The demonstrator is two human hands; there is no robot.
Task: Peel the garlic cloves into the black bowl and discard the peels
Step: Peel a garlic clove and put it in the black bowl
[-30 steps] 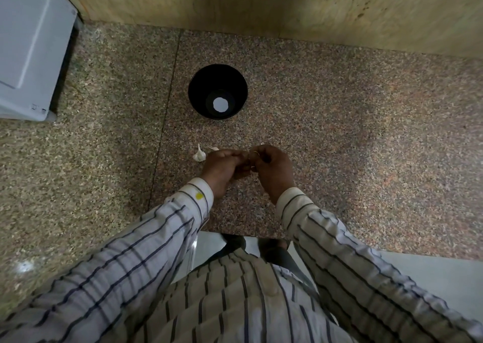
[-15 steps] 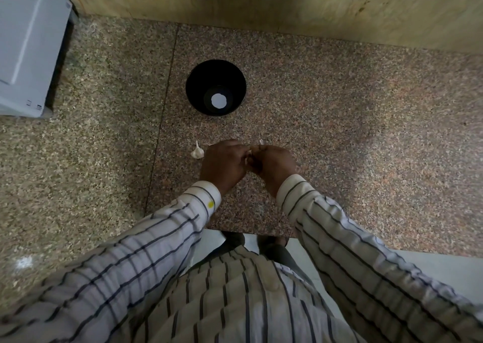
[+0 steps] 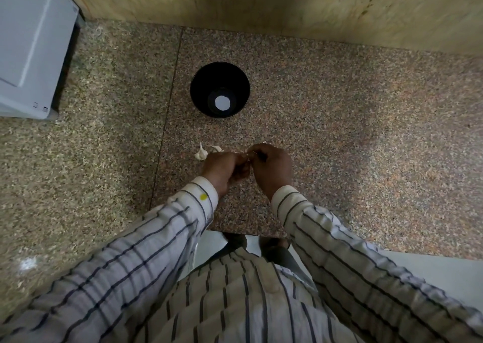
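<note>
The small white garlic clove being peeled is almost hidden; only a pale speck shows where the two bare hands meet, low over the speckled pinkish-brown stone table. The left hand (image 3: pixel 222 171) and the right hand (image 3: pixel 271 169) are pressed together with the fingers curled in, and both seem to pinch that clove, though the grip itself cannot be seen. Just beside the left hand lie a whole white garlic bulb with a pointed tip (image 3: pixel 200 153) and a smaller white garlic piece (image 3: pixel 216 148), and a tiny white bit (image 3: pixel 264 142) peeks out past the right hand. The round black bowl with a pale round spot at its bottom (image 3: pixel 206 91) stands farther back on the table, apart from the hands, and no cloves can be seen in it. Things could go wrong from here: the clove is small and may be slippery, so it could pop out of the fingers and roll off the near edge of the table. Thin peels may stick to the fingers or fall in the bowl with the clove. A toss from here could miss the bowl. The light grey boxy appliance (image 3: pixel 28 50) in the far left corner shows no words that can be read. The striped sleeve has a small yellow dot (image 3: pixel 203 197) at the left cuff, with no writing on it.
</note>
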